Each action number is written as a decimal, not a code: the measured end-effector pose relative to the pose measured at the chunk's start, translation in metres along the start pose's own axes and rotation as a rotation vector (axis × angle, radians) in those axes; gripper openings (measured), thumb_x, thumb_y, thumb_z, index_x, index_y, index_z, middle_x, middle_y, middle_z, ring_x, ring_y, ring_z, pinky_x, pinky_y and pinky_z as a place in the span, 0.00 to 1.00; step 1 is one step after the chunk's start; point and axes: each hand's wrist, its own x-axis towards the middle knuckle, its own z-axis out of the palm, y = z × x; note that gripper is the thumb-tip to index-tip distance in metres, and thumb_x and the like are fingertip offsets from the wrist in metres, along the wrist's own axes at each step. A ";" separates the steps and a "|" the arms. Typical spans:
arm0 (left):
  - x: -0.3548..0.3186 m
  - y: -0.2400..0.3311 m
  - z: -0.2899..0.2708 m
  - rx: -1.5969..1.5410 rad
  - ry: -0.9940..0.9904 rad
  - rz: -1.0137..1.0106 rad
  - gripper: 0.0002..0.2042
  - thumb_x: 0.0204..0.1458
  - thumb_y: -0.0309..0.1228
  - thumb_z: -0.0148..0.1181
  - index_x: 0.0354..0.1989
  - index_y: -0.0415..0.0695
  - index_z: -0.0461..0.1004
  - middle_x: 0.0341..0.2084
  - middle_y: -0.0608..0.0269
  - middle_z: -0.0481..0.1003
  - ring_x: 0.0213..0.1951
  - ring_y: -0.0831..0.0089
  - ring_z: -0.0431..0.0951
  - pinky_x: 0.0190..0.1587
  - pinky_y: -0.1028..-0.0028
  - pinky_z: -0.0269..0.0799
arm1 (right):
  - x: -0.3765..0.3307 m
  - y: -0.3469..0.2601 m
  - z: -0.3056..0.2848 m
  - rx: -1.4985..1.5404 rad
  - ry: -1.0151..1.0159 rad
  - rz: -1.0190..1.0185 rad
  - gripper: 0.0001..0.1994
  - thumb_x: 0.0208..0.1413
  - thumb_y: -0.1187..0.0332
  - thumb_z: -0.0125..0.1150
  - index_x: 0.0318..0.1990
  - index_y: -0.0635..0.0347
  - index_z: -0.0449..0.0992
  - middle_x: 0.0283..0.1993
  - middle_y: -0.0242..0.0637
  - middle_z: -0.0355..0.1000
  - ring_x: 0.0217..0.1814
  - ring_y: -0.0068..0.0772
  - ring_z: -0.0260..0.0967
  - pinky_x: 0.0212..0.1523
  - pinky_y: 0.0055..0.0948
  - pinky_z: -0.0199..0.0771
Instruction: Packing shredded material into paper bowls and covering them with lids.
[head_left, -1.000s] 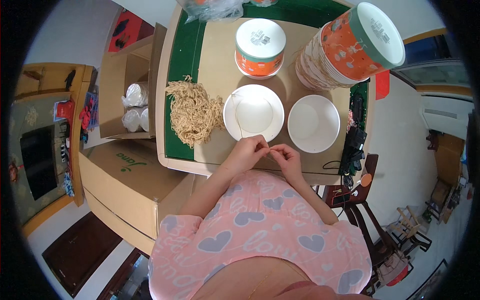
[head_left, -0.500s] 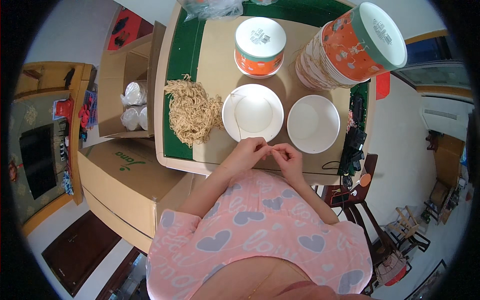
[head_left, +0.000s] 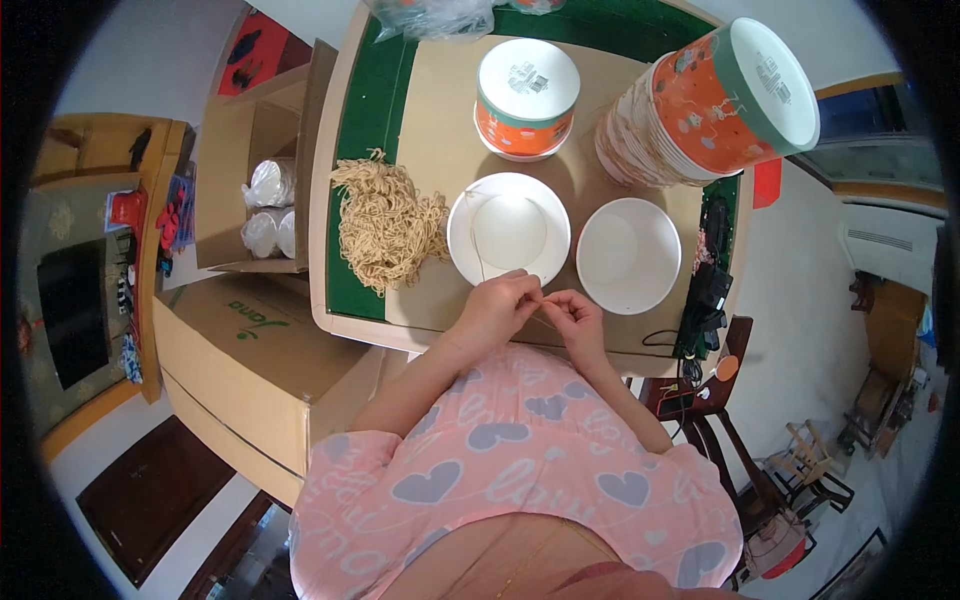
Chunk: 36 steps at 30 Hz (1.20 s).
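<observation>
My left hand (head_left: 505,305) and my right hand (head_left: 578,318) meet at the table's near edge, fingertips pinched together on a thin tan cord (head_left: 478,253). The cord runs from the left hand up across a white round paper tub (head_left: 459,232) just beyond. Its end between my fingers is too small to make out. Right of that tub stands a white paper bucket (head_left: 628,255), open side up. A tangled heap of tan cord (head_left: 385,225) lies to the left. Behind the tub, an orange and green paper bucket (head_left: 525,105) stands upside down.
A tall leaning stack of orange paper buckets (head_left: 705,110) fills the back right. Black cables and adapters (head_left: 708,295) lie along the right edge. Left of the table are an open carton (head_left: 225,180) and a large closed carton (head_left: 260,335). A clear plastic bag (head_left: 440,15) sits at the far edge.
The hands stay pinched together in nearly the same place, with only slight finger movement. The whole view has shifted a little; the tubs and cord heap stand as before.
</observation>
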 end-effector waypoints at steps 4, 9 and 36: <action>0.010 -0.007 0.000 0.006 0.055 -0.034 0.04 0.44 0.22 0.60 0.30 0.40 0.75 0.27 0.58 0.73 0.27 0.64 0.75 0.30 0.70 0.70 | 0.007 0.014 0.002 0.324 0.080 0.243 0.03 0.53 0.72 0.58 0.34 0.58 0.72 0.19 0.18 0.57 0.19 0.09 0.48 0.19 0.13 0.47; 0.026 -0.023 0.004 0.110 0.069 0.031 0.06 0.43 0.22 0.60 0.32 0.42 0.76 0.29 0.58 0.73 0.30 0.61 0.75 0.33 0.68 0.71 | 0.019 0.032 0.003 0.682 0.123 0.415 0.04 0.54 0.72 0.56 0.36 0.55 0.68 0.17 0.20 0.52 0.16 0.12 0.44 0.16 0.16 0.44; 0.026 -0.026 0.006 0.090 0.197 0.083 0.02 0.45 0.25 0.61 0.27 0.42 0.75 0.24 0.59 0.72 0.21 0.67 0.73 0.26 0.71 0.69 | -0.013 -0.005 -0.009 -0.631 0.048 -0.377 0.11 0.53 0.73 0.56 0.45 0.63 0.72 0.42 0.39 0.69 0.44 0.30 0.69 0.43 0.24 0.69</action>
